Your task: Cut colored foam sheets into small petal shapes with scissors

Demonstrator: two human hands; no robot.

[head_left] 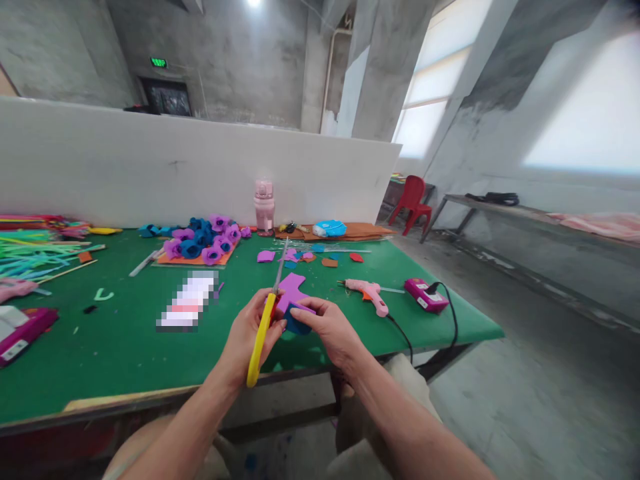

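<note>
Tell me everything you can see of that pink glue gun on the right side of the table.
The glue gun lies on its side on the green tabletop, touched by neither hand. It looks like pale pink plastic, with an orange trigger. Its darker nozzle points left; the handle angles toward the near edge. A translucent stick protrudes from its back, and a black cord runs from the handle's end.

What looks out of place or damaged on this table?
Nothing looks spilled or damaged. A pale green curl and small black scrap lie loose at left, apart from the coloured pieces scattered beyond the left hand and right hand.
</note>
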